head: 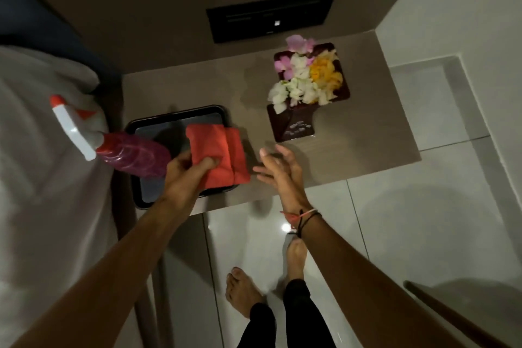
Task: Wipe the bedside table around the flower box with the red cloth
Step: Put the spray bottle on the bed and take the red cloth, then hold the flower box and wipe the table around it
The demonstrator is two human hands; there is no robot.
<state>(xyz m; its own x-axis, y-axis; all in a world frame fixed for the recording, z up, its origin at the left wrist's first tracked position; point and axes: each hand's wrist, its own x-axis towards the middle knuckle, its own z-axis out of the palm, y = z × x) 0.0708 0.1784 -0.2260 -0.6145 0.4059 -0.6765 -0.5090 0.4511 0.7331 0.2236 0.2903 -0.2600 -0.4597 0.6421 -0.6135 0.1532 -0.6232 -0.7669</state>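
Observation:
A folded red cloth (219, 154) is pinched at its near edge by my left hand (186, 175), above the black tray. Under the same hand lies a pink spray bottle (132, 157) with a white and red trigger head; whether that hand holds it I cannot tell. My right hand (278, 168) hovers open, fingers spread, just right of the cloth and in front of the flower box. The dark flower box (293, 124) with white, yellow and pink flowers stands on the brown bedside table (367, 127), towards its back right. A damp patch shows left of the box.
A black tray (175, 114) sits on the table's left part. White bedding (42, 150) lies at the left. A black wall panel (271, 14) hangs behind the table. White floor tiles and my bare feet are below the table's front edge.

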